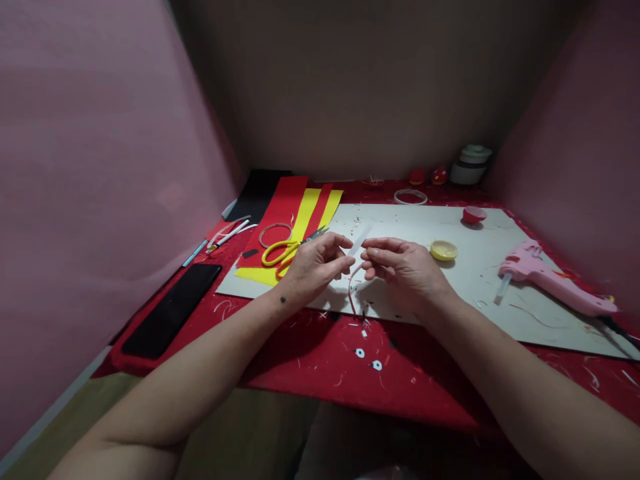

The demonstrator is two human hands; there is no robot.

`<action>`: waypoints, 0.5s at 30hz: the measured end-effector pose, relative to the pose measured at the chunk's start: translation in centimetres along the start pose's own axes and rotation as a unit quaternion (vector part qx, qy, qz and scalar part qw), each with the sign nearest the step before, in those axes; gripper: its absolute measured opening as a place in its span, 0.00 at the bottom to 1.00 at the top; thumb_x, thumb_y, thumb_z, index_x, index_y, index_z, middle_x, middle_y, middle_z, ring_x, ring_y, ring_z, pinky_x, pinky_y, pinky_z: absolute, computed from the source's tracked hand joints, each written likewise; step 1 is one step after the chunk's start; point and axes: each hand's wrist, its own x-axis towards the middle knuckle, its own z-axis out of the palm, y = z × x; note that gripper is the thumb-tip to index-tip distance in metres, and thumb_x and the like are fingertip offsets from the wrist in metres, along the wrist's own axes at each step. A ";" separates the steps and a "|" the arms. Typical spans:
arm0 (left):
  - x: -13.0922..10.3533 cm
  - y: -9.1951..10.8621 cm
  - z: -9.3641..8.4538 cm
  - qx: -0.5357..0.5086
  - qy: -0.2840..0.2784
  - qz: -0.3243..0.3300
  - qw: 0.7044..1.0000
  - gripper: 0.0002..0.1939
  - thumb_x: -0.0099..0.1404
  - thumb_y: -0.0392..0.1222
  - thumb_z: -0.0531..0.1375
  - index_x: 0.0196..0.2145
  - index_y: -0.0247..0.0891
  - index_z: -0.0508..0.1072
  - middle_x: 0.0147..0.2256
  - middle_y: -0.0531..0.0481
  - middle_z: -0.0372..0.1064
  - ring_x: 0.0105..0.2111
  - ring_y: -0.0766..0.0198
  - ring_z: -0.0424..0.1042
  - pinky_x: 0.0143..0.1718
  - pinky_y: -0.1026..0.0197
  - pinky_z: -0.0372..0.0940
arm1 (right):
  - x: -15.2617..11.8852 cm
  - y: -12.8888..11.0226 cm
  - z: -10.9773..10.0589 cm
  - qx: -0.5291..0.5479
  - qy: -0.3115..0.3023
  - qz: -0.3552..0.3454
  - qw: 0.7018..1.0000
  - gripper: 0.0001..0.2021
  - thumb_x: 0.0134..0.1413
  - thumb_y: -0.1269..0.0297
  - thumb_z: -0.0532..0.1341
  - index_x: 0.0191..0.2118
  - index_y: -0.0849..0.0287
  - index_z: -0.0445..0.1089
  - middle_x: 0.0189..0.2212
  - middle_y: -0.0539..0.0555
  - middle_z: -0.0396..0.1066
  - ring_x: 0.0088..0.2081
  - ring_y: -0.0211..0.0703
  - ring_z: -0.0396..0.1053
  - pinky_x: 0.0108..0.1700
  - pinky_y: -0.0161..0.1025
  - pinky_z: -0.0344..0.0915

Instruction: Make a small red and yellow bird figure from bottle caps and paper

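Note:
Over the white board, my left hand (pixel 320 259) has its thumb and index finger closed around the lower end of a short, pale translucent strip (pixel 359 241), slightly blurred. Close to its right, my right hand (pixel 400 263) pinches a narrow, curling reddish strip (pixel 351 293) that hangs down towards the board's front edge. The right index fingertip is near the pale strip; whether it touches cannot be made out. Yellow-handled scissors (pixel 281 253) lie just beyond my left hand, on red and yellow sheets. Two small white-and-black eye cutouts (pixel 359 353) rest on the red cloth below.
A white board (pixel 480 293) covers much of the red cloth (pixel 310 363). On it are a yellow cup (pixel 443 251), a red cup (pixel 473 215) and a pink glue gun (pixel 555 277). A black phone (pixel 173 310) lies left; a lidded jar (pixel 471 165) stands at the back. Scraps are scattered around.

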 end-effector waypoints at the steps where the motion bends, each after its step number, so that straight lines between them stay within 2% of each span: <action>1: 0.0 0.1 -0.1 -0.007 -0.001 -0.004 1.000 0.10 0.58 0.38 0.62 0.38 0.35 0.68 0.22 0.56 0.67 0.22 0.70 0.67 0.25 0.66 0.63 | 0.0 0.0 0.0 -0.009 -0.006 -0.005 1.000 0.06 0.40 0.71 0.68 0.29 0.62 0.73 0.20 0.50 0.73 0.19 0.34 0.69 0.21 0.31 0.68; 5: 0.1 0.2 -0.2 -0.027 -0.002 -0.008 1.000 0.11 0.58 0.37 0.62 0.38 0.35 0.68 0.22 0.55 0.68 0.21 0.71 0.67 0.25 0.67 0.63 | -0.4 -0.1 0.0 -0.043 -0.013 -0.026 0.999 0.07 0.47 0.64 0.66 0.32 0.61 0.72 0.15 0.47 0.67 0.13 0.33 0.62 0.10 0.29 0.55; 7: 0.0 0.2 -0.2 -0.030 -0.002 -0.003 1.000 0.11 0.58 0.37 0.62 0.39 0.35 0.67 0.22 0.56 0.68 0.22 0.71 0.67 0.25 0.67 0.63 | -0.5 0.0 0.1 -0.057 -0.005 -0.020 0.998 0.08 0.49 0.62 0.65 0.31 0.62 0.72 0.14 0.46 0.65 0.12 0.33 0.59 0.09 0.29 0.51; 12: -0.3 0.0 0.4 -0.012 -0.016 0.011 1.000 0.13 0.58 0.37 0.62 0.41 0.35 0.67 0.22 0.56 0.68 0.22 0.70 0.67 0.26 0.66 0.63 | -0.5 -0.1 0.2 -0.038 0.006 -0.002 0.999 0.11 0.41 0.63 0.71 0.26 0.61 0.70 0.19 0.50 0.70 0.17 0.32 0.64 0.14 0.28 0.56; 15: -0.1 -0.1 -0.2 0.001 -0.035 0.018 0.999 0.14 0.59 0.40 0.62 0.43 0.35 0.67 0.23 0.55 0.68 0.22 0.69 0.68 0.27 0.65 0.63 | -0.4 -0.1 0.1 -0.043 0.006 -0.018 0.999 0.10 0.39 0.65 0.71 0.23 0.62 0.70 0.21 0.51 0.70 0.21 0.33 0.66 0.17 0.28 0.59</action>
